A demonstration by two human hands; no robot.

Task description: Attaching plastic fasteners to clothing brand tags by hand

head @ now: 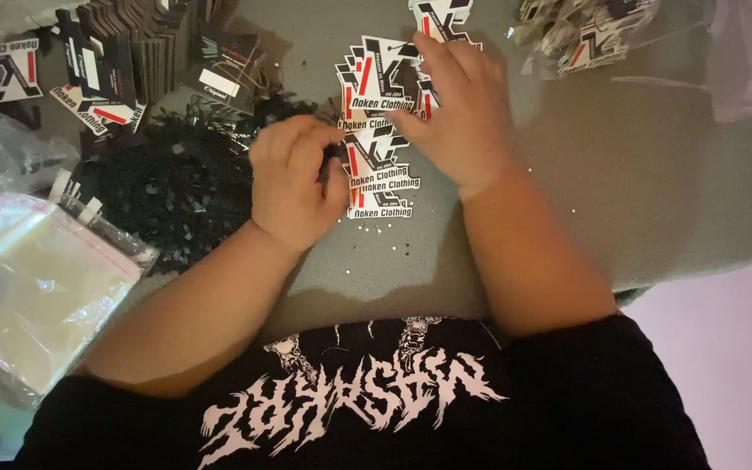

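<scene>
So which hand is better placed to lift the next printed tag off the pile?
Probably the right hand: it lies flat with its fingers spread on the printed tags. The left hand is curled closed beside them, at the edge of the heap of black strings, and seems to pinch something.

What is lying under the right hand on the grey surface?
Under the right hand lie overlapping black, white and red paper tags, fanned on the grey surface. The palm covers some, so their count is unclear.
</scene>
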